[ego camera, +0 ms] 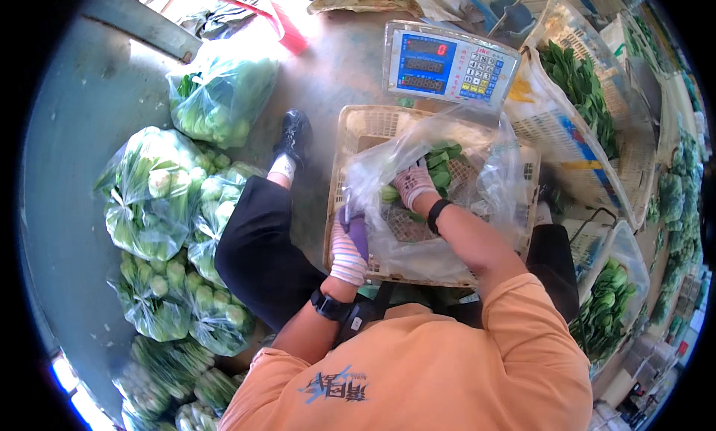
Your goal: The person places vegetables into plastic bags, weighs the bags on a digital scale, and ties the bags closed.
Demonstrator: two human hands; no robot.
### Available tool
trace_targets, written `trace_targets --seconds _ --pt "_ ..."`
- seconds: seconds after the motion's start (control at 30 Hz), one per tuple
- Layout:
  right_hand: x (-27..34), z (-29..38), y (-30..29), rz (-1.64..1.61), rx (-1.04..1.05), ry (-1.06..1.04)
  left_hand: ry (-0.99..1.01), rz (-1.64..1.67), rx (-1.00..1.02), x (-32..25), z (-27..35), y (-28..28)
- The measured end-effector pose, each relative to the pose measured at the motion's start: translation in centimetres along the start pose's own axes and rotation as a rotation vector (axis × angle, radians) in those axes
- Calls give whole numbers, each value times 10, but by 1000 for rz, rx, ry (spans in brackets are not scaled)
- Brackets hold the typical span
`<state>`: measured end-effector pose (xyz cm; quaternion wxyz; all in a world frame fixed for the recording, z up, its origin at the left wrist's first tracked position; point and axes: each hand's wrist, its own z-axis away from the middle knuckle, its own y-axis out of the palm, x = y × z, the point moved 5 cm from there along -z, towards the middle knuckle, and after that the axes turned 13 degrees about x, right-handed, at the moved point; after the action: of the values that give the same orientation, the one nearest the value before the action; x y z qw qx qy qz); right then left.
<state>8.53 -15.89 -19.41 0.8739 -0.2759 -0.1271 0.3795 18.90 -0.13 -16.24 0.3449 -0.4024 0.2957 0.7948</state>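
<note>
A clear plastic bag [369,174] lies open inside a plastic crate [331,224] in front of me. My left hand [350,243], in a striped and purple glove, grips the bag's left edge near the crate's left side. Inside the bag's mouth, my right hand [414,184], in a striped glove, is on leafy green vegetables [441,165]; its fingertips are partly hidden by leaves and plastic, so its grip cannot be told. A digital scale's display [450,64] stands just beyond the crate, with its top reading at 0.
Filled bags of leafy vegetables [162,190] are grouped at my left. At my right stand a lined crate of greens [587,95] and another lined container [609,291] with greens. A red dustpan or broom head [288,31] is at the top.
</note>
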Motion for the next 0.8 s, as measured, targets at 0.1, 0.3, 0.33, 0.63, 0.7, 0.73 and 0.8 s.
trace_targets --seconds 0.1,0.3,0.33,0.63,0.7,0.73,0.8 --pt "0 -10 13 -54 -117 -9 110 244 -49 -21 3 1" --pt "-4 -8 13 -114 -323 -78 177 164 -40 -37 -1 1" --pt "-3 -9 12 -154 -307 -105 176 145 -37 -37 -1 1" --pt "16 -18 -5 -194 -455 -108 110 47 -47 -44 -2 9" --pt "17 -18 -6 -68 -389 -97 106 59 -50 -46 -1 10" --pt "17 -18 -8 -62 -330 -112 107 87 -54 -47 -1 9" --pt "13 -18 -6 -67 -97 -109 181 62 -39 -51 -1 8"
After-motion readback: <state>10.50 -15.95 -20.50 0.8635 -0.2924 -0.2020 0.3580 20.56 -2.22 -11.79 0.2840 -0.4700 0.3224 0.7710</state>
